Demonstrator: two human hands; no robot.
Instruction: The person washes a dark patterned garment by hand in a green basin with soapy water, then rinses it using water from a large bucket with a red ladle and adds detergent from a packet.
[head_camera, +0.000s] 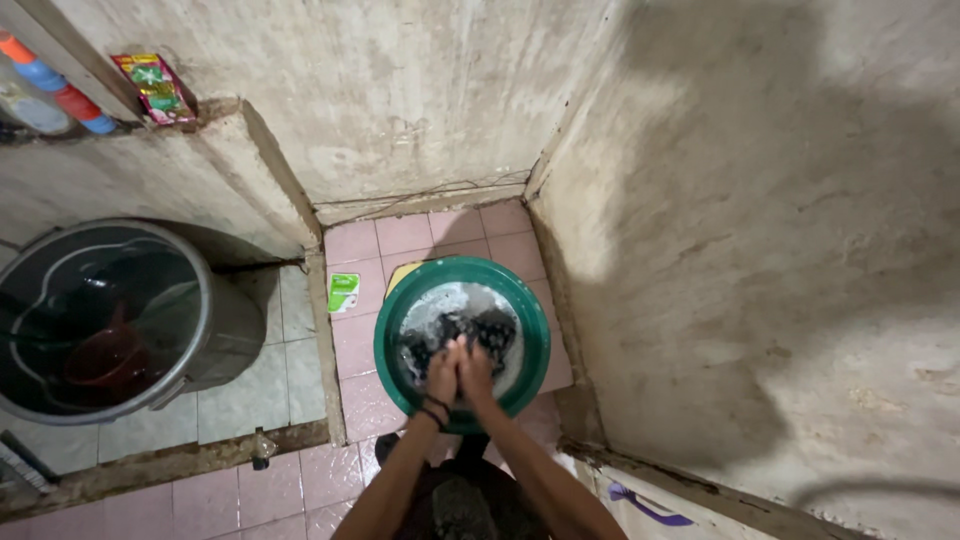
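1. I see dark cloth (480, 328) lying wet in soapy water inside a round green basin (392, 322). The cloth is crumpled and limp, black against grey-white foam.
2. The basin looks like smooth plastic with a wide rim. It sits on pink floor tiles (405, 235) in the corner where two walls meet.
3. Left hand (443, 372) and right hand (475, 372) are pressed side by side at the near edge of the basin, fingers curled down onto the cloth. I read both as closed on it, knuckles up.
4. The cloth spreads from under the fingertips away toward the basin's far side; most of it lies beyond the hands.
5. Dark bands (433, 411) circle the left wrist. Both forearms are bare.
6. A small green-and-white sachet (343, 292) lies flat on the tiles just left of the basin.
7. A low raised curb (322, 340) splits the pink tiles from grey tiles on the left.
8. On the grey tiles stands a big round grey bucket (225, 330) holding dark water, with a red scoop (105, 360) inside.
9. The walls (760, 250) are rough, stained bare cement.
10. On a ledge top left lies a red-green packet (155, 88), with bottles (55, 95) beside it.
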